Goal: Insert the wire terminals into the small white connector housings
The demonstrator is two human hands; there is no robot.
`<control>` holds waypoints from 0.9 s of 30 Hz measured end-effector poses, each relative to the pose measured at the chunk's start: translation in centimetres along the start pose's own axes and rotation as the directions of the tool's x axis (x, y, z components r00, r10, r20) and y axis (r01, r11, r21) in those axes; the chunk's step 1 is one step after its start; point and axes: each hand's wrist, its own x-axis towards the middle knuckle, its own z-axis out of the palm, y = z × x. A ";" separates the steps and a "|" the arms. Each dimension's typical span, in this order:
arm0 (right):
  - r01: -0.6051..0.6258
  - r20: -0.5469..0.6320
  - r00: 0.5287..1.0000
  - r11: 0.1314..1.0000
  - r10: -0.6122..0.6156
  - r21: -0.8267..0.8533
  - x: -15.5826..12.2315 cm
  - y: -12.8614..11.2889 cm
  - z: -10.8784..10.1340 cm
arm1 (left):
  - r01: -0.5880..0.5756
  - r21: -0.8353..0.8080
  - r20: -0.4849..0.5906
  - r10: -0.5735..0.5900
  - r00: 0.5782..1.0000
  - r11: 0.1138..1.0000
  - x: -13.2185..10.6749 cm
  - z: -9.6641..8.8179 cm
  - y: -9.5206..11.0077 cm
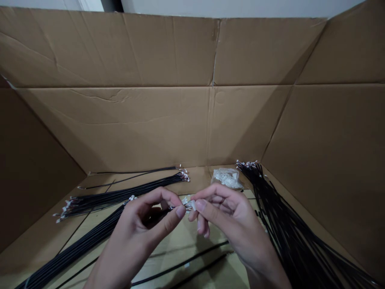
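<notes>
Directly under the hands: a flat sheet of pale brown cardboard (183, 241) is laid as the work surface, and it is crossed by straight seam lines.
Surround: tall brown cardboard walls (192, 120), creased and folded at the corners, are stood beyond the hands and to both sides. A strip of white room wall (210, 8) is seen above them.
Left hand (141, 224): it is closed in a pinch, with thumb and forefinger pressed on the bare end of a thin black cable (184, 206).
Right hand (222, 218): it is likewise pinched, and a small white plastic connector (192, 204) is gripped between thumb and forefinger, the other fingers being curled under.
Cable end and connector: both are held up off the cardboard, exactly between the two hands' fingertips, and they touch each other.
Left of the left hand: two long bundles of black cables with white ends (120, 194) are laid side by side.
Beyond the right hand: a clear plastic bag of white connectors (227, 177) is set against the far wall.
Right of the right hand: a large fanned bundle of black cables (288, 224) is spread along the side wall.
Beneath the wrists: a few loose black cables (186, 263) are laid across the sheet.
Writing: whether any print is carried by the bag cannot be told.
</notes>
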 end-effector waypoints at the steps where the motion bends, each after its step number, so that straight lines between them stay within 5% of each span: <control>1: 0.001 0.001 1.000 1.000 -0.001 0.002 0.0 0.0 0.0 | 0.002 0.004 0.000 -0.002 1.000 1.000 0.0 0.0 -0.1; 12: 0.030 -0.032 0.999 0.997 -0.032 -0.070 -0.1 0.3 0.1 | 0.097 0.003 -0.038 -0.097 0.995 0.995 -0.4 0.2 0.3; 27: 0.092 -0.137 0.982 0.958 -0.132 -0.271 -0.7 0.7 1.3 | -0.071 0.083 -0.031 0.074 0.997 0.994 -0.4 0.1 0.4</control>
